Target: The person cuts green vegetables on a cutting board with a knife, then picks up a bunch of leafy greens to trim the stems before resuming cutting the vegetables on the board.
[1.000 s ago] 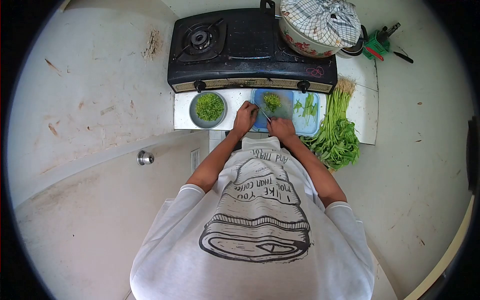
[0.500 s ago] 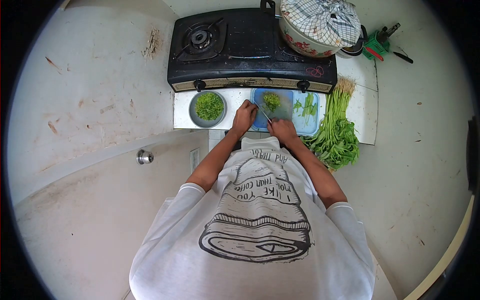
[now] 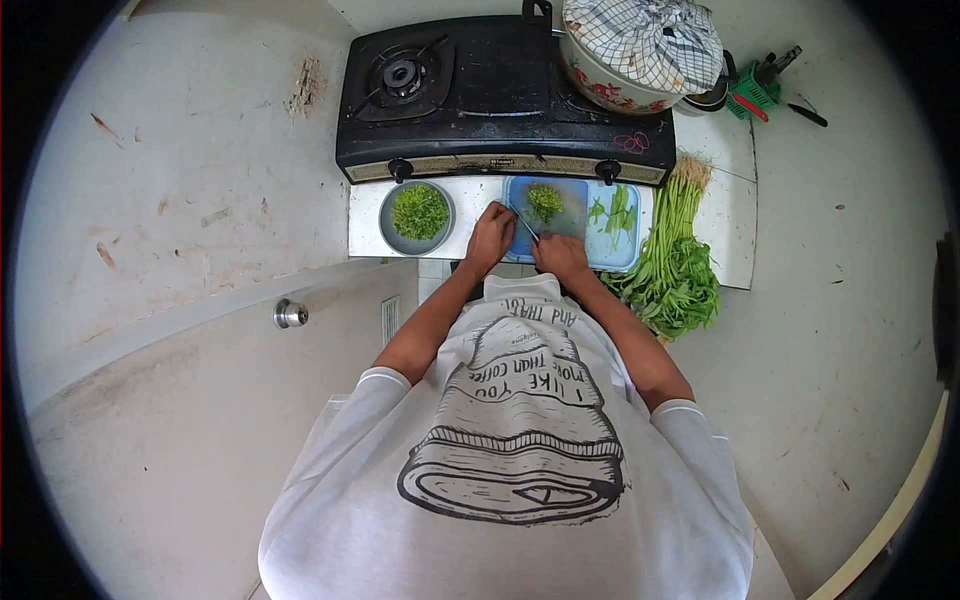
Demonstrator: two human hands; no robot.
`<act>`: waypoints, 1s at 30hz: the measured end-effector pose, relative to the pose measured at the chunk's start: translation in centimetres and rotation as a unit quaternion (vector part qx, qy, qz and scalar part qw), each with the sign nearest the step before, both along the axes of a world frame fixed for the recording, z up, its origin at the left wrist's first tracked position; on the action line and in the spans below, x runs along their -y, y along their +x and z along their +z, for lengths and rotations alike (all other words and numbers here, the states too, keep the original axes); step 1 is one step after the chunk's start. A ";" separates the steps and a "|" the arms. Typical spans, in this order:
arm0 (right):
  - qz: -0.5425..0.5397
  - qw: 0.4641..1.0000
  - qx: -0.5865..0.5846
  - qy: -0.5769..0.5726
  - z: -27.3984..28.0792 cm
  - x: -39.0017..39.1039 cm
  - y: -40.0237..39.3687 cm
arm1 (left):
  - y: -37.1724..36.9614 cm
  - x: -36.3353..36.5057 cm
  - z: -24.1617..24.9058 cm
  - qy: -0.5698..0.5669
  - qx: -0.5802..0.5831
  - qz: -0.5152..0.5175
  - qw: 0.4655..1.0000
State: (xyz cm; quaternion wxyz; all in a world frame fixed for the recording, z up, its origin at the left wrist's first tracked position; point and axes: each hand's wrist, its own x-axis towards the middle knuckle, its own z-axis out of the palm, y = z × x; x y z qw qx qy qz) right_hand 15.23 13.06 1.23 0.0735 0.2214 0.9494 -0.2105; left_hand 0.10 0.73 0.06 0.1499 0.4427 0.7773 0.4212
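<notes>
My right hand (image 3: 561, 255) is closed around a small knife (image 3: 527, 227), its blade slanting up and left over the blue tray (image 3: 511, 248). At the tray's left edge my left hand (image 3: 489, 236) is closed, fingertips close to the knife's tip; whatever they pinch is hidden. A pile of finely chopped greens (image 3: 544, 203) lies on the tray just beyond the blade. In its lighter right part are several loose leaves with stems (image 3: 620, 211). Left of my left hand stands a grey bowl (image 3: 386, 232) holding more chopped greens (image 3: 419, 212).
A large bunch of leafy greens with roots (image 3: 672, 245) lies right of the tray. Behind the counter (image 3: 362, 222) is a black two-burner stove (image 3: 500, 80) bearing a cloth-covered pot (image 3: 620, 92). A green basket of utensils (image 3: 752, 92) is at the back right. A door knob (image 3: 290, 313) juts out at left.
My right hand and the knife have shifted very slightly to the left. The left hand, the chopped pile and the bowl look nearly the same.
</notes>
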 end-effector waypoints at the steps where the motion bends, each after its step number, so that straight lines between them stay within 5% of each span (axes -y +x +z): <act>1: 0.006 1.000 0.002 -0.005 0.0 -0.1 0.2 | 0.0 0.1 0.0 0.004 -0.004 0.001 1.000; 30: 0.019 1.000 -0.005 0.003 0.3 -0.3 0.6 | -0.4 0.4 -0.3 -0.030 0.025 0.013 0.999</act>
